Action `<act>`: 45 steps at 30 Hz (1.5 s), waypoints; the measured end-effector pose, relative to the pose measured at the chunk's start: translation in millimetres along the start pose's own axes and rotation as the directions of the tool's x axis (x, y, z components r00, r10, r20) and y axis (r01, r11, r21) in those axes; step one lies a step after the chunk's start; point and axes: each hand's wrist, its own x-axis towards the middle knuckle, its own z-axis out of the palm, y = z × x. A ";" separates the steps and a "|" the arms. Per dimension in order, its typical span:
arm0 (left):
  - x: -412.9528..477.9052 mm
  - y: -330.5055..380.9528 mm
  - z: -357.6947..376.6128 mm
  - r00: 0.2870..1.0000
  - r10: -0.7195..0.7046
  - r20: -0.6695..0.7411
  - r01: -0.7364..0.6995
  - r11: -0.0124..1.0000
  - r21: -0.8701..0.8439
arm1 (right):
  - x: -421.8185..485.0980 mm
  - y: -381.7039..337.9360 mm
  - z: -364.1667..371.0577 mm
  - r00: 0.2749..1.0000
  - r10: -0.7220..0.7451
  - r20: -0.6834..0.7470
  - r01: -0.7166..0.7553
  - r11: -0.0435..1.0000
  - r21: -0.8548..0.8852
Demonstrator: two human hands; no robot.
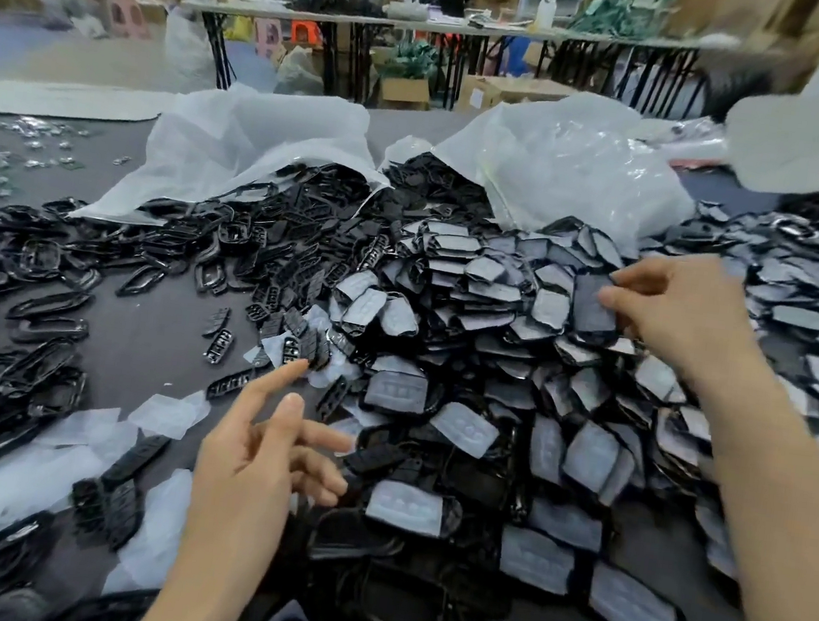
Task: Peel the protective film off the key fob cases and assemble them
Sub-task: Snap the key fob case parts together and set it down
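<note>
Head view: right hand (675,317) grip pinching right edge of black rectangular plastic key fob case (589,309), long axis upright; left hand (249,461) spread, empty, well down-left of it.

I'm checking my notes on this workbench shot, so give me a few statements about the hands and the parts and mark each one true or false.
1. The right hand pinches a case piece at the pile. True.
2. The left hand grips a case. False: it is open and holds nothing.
3. Two white bags lie behind the pile. True.
4. No film has been peeled. False: loose film sheets lie on the table near the left hand.
</note>
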 end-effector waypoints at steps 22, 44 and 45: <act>26.9 2.5 -72.2 0.957 0.205 -0.204 0.094 0.448 0.889 | -140.3 -98.1 126.7 0.718 -0.503 0.481 0.497 0.854 0.152; 1.5 7.5 -1.2 0.975 -0.135 0.179 0.182 0.941 -0.286 | -159.3 -87.6 125.2 0.870 -0.421 0.256 0.209 0.785 0.583; 1.1 8.6 -3.5 0.976 -0.104 0.191 0.149 0.959 -0.241 | -159.2 -87.5 125.0 0.874 -0.418 0.248 0.204 0.778 0.594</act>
